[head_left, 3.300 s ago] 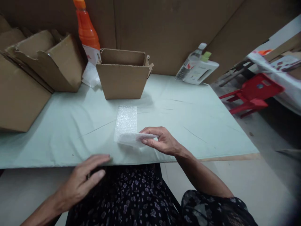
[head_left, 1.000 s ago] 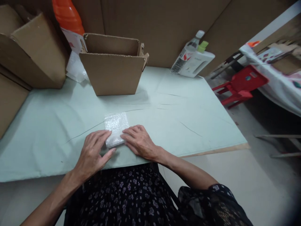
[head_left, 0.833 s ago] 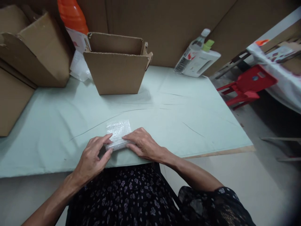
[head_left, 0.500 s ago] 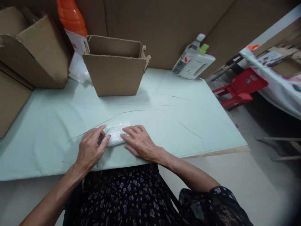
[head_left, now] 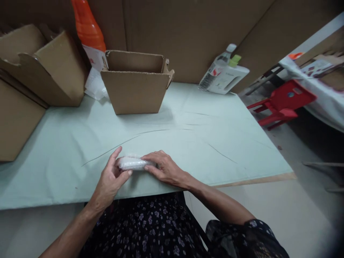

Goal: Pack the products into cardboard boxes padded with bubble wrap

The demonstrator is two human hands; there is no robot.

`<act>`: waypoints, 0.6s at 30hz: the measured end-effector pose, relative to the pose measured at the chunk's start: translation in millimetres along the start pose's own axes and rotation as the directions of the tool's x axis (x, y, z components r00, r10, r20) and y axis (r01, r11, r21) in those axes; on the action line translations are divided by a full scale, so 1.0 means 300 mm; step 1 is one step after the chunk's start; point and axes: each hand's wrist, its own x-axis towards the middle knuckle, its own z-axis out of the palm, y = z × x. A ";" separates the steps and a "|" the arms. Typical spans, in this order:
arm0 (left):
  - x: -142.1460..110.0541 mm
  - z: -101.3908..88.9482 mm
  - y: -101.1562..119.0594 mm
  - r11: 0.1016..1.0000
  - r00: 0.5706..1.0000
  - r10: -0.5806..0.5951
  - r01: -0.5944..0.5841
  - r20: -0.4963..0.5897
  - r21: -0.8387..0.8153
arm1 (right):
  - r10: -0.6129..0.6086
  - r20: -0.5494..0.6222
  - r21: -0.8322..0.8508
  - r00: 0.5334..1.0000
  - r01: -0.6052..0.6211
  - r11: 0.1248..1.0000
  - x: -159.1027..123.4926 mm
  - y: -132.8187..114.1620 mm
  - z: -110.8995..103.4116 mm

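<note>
A small flat packet in clear bubble wrap (head_left: 134,163) is held between my two hands near the table's front edge. It is tilted so that its long narrow side faces me. My left hand (head_left: 111,175) grips the left end, with the thumb at the near lower side and the index finger raised behind. At the right end, my right hand (head_left: 163,167) pinches the packet, fingers over the top and thumb on the near side. What lies inside the wrap cannot be made out.
An open cardboard box (head_left: 137,93) stands behind the packet on the pale green cloth (head_left: 199,143). More cardboard boxes (head_left: 64,71) are at left, near an orange bottle (head_left: 90,28). A clear bottle (head_left: 215,70) and a white jug (head_left: 231,79) stand back right. A red chair (head_left: 290,100) is beyond.
The packet has gone from lying flat under my fingers to being tilted up on edge. My right thumb has come round to its near side. The camera view has shifted slightly.
</note>
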 end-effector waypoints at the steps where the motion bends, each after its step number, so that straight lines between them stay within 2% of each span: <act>1: 0.002 0.003 -0.002 1.000 1.000 0.015 -0.015 -0.008 0.023 | 0.018 0.014 0.061 1.000 -0.019 0.998 -0.001 0.000 -0.008; 4: 0.002 0.004 0.000 0.994 0.997 0.071 -0.069 -0.028 0.083 | 0.045 0.028 0.225 0.999 -0.050 0.973 0.007 0.013 -0.039; 6: 0.000 0.001 0.004 0.990 0.994 0.103 -0.100 -0.032 0.104 | 0.056 0.087 0.348 0.995 -0.083 0.934 0.020 0.026 -0.055; 10: 0.013 0.003 0.012 0.980 0.987 0.155 -0.148 -0.049 0.134 | 0.070 0.249 0.581 0.966 -0.207 0.787 0.047 0.043 -0.062; 13: 0.040 0.003 0.030 0.973 0.984 0.174 -0.167 -0.031 0.161 | 0.139 0.198 0.646 0.970 -0.236 0.726 0.054 0.050 -0.061; 15: 0.065 -0.005 0.064 0.955 0.974 0.228 -0.227 0.015 0.191 | 0.195 0.122 0.646 0.973 -0.227 0.729 0.050 0.053 -0.072; 17: 0.102 -0.018 0.127 0.893 0.936 0.351 -0.345 0.033 0.290 | 0.246 0.025 0.621 0.969 -0.208 0.756 0.041 0.057 -0.092; 18: 0.128 -0.025 0.169 0.828 0.899 0.437 -0.413 0.027 0.379 | 0.266 -0.021 0.606 0.964 -0.200 0.770 0.036 0.058 -0.104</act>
